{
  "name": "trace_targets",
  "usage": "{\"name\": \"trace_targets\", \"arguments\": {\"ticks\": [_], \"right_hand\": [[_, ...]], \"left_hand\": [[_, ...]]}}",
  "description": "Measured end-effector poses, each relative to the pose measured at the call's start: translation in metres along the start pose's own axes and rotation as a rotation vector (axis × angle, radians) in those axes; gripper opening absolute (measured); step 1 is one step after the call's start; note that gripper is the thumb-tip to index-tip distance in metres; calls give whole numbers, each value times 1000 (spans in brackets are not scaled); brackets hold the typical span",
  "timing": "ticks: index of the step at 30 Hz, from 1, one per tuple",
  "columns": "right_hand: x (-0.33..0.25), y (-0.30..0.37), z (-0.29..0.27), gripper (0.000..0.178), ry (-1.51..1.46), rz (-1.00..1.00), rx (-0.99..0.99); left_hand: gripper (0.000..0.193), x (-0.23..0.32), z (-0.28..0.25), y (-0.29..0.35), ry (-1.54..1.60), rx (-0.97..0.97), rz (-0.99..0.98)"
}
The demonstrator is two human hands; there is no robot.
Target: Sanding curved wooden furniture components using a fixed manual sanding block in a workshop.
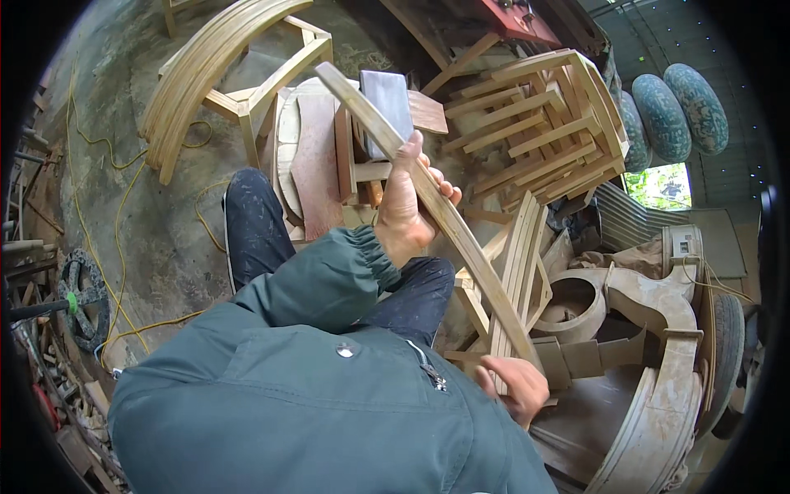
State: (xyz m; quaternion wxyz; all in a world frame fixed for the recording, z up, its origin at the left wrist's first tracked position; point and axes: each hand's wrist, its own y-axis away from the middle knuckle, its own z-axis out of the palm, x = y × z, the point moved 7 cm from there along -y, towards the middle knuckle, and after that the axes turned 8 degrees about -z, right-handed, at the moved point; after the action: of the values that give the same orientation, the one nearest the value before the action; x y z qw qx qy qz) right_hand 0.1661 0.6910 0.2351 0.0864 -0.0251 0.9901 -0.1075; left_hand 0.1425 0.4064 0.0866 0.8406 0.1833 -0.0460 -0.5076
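Note:
A long, straight wooden strip (469,235) slants across in front of me, from the upper middle down to the lower right. My left hand (407,193) is closed around its upper half, thumb lying along the near face and fingertips showing past the far edge. At the strip's lower end my right hand (518,389) is closed against it with curled fingers; part of that grip is hidden. Just beyond the left hand, a grey flat-faced slab (385,103) rests among curved wooden pieces, including a reddish-brown board (319,165).
Curved, ribbed wooden frames stand at the upper left (218,62) and upper right (559,123). A wooden strip bundle (518,272) lies beyond the right hand, near a carved machine-like casting (658,305). Yellow cord (122,272) trails over the concrete floor (177,222) at left.

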Motion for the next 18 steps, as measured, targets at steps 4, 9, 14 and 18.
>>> {"name": "trace_targets", "arguments": {"ticks": [4,9,14,18], "right_hand": [[0,-26,-18,88,452,138,93],[60,97,67,81,-315,799,4],[30,93,63,74,-489,1050,92],[28,78,23,72,-317,823,-71]], "left_hand": [[56,-27,7,18,-96,-38,-89],[56,-58,-35,-8,-189,151,-145],[116,-9,-26,-13,-1478,149,893],[92,-8,4,2,-1901,123,1039]]}}
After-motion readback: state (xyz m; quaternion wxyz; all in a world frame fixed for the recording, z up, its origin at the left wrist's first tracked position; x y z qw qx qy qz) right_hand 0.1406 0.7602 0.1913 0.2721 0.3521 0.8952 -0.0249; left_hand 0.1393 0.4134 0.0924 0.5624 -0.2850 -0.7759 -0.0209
